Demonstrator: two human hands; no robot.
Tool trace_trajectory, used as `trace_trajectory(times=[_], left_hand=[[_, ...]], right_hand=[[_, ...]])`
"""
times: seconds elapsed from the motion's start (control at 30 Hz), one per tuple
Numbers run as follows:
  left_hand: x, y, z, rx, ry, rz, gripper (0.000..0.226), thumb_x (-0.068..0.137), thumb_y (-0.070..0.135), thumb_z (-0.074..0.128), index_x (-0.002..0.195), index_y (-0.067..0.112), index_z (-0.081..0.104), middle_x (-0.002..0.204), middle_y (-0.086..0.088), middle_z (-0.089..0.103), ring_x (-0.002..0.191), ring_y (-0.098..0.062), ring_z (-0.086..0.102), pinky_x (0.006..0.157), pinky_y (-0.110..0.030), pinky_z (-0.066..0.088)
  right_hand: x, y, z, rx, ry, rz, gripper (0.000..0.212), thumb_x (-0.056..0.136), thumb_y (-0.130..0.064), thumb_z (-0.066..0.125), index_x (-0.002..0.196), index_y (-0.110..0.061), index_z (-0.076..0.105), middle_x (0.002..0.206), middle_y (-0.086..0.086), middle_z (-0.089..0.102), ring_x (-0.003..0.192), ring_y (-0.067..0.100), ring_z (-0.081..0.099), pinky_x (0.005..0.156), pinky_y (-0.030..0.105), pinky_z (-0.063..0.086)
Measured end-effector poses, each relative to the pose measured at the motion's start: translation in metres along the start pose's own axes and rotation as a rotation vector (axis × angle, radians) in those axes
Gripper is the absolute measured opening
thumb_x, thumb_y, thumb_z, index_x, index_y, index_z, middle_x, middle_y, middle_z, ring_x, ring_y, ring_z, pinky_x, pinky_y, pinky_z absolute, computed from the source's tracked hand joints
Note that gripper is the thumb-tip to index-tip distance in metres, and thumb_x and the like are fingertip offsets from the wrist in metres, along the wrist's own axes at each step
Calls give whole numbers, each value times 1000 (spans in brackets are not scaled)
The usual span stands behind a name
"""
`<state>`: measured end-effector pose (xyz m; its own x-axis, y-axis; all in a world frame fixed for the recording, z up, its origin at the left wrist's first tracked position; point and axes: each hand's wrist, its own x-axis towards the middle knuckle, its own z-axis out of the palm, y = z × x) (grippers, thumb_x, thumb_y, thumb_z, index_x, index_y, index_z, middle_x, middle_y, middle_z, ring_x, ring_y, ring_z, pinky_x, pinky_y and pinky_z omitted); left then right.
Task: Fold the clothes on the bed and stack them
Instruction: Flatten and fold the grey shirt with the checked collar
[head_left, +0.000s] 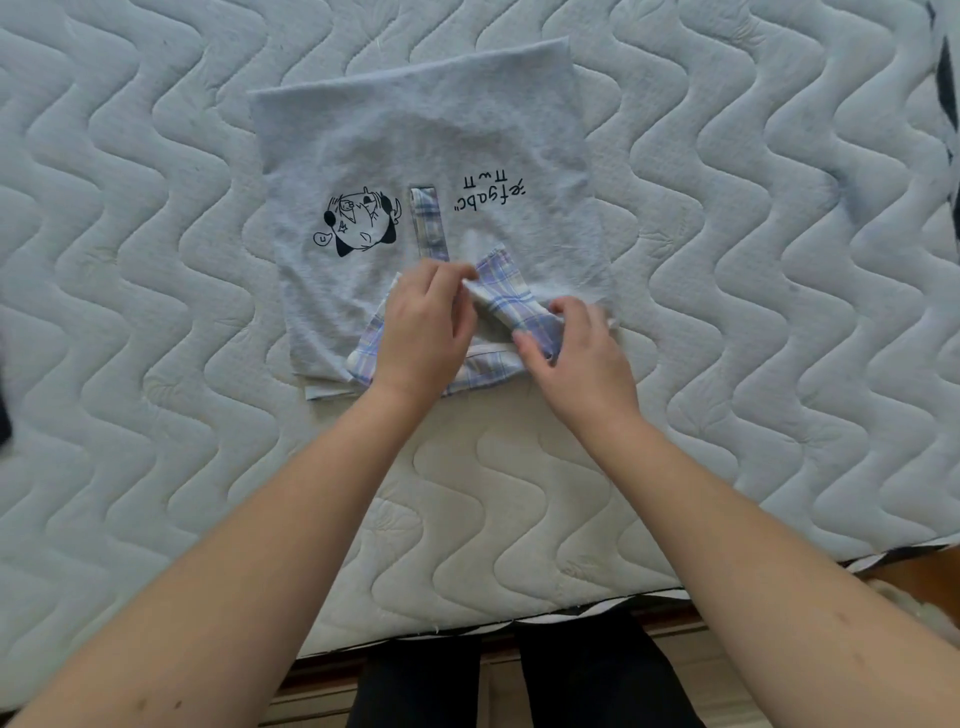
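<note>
Head view: the pale grey printed cotton shirt (415, 150) lies flat mid-mattress, its blue plaid collar (506, 299) pinched by both the left hand (423, 327) and right hand (576, 353). Best to flatten both collar points evenly before folding, or the stack will likely sit lumpy

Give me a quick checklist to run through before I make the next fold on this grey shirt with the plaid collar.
1. Grey shirt lies flat on the mattress: ok.
2. Sides folded in, straight edges: ok.
3. Plaid collar lying flat: not ok, the right side stands up, bunched.
4. Left hand on the collar: ok.
5. Right hand grips the collar fabric: ok.
6. Sleeves tucked evenly underneath: cannot tell.
</note>
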<state>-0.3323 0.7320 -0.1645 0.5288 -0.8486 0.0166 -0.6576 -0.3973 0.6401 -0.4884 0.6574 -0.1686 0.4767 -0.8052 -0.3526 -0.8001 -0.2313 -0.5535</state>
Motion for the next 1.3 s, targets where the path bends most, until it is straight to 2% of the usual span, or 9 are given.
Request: trace_trajectory(times=[0.1,0.27,0.47,0.67,0.8,0.93,1.0,1.13,1.3], left_hand=[[-33,-21,-6,133,24,-86,24,86,9,65,110,7,66,104,-12,60,95,-33,58,85,-45,44],[-71,-48,-12,326,68,-381,46,76,28,78,116,14,60,118,-16,52,107,-34,48,86,-47,40],[-72,-58,-18,-28,79,-622,38,79,2,64,115,5,51,117,-15,51,97,-25,51,79,-24,36],[-77,-60,-26,-91,106,-484,35,79,-10,57,110,4,59,117,-17,47,83,1,36,78,-15,34],[-88,-70,-29,-136,-13,-471,24,87,13,73,108,9,62,117,-10,46,90,-12,50,85,-16,44],[-86,-75,-31,-279,159,-681,21,90,24,70,106,15,59,114,-9,57,77,-9,60,78,-17,49],[-81,-75,-33,-347,241,-772,20,89,20,71,105,16,60,108,-3,63,76,-11,60,80,-29,51],[-74,-72,-37,-511,365,-761,12,92,18,68,97,25,60,86,21,66,73,-1,65,72,-17,48],[-86,-71,-26,-514,330,-760,12,92,10,65,101,17,62,87,9,65,71,4,60,71,-14,46]], right_hand=[[0,-3,7,-194,-70,-35,41,90,-28,59,127,-15,49,115,10,57,97,36,60,76,42,47],[-15,3,16,1,100,29,16,85,-11,59,99,-9,51,94,9,58,83,37,57,64,39,37],[-25,15,22,176,14,206,17,89,-20,66,92,-13,50,79,0,61,77,31,61,67,39,45],[-31,18,19,358,-26,195,17,85,-16,72,86,-20,56,74,-12,60,66,0,56,62,7,40],[-30,19,20,533,-19,364,24,90,-40,66,80,-20,57,78,0,64,72,11,59,75,25,49],[-19,9,18,817,16,620,29,88,-27,71,75,-17,48,83,12,57,78,22,56,80,45,54],[-15,5,19,654,83,535,30,83,-22,76,73,-21,48,77,2,57,74,17,55,79,43,51],[-13,-3,14,542,241,260,31,83,-15,75,76,-31,49,73,-15,58,66,-6,55,70,14,44],[-10,9,20,557,136,351,27,82,-3,72,91,-20,53,84,-10,59,78,4,60,79,20,46]])
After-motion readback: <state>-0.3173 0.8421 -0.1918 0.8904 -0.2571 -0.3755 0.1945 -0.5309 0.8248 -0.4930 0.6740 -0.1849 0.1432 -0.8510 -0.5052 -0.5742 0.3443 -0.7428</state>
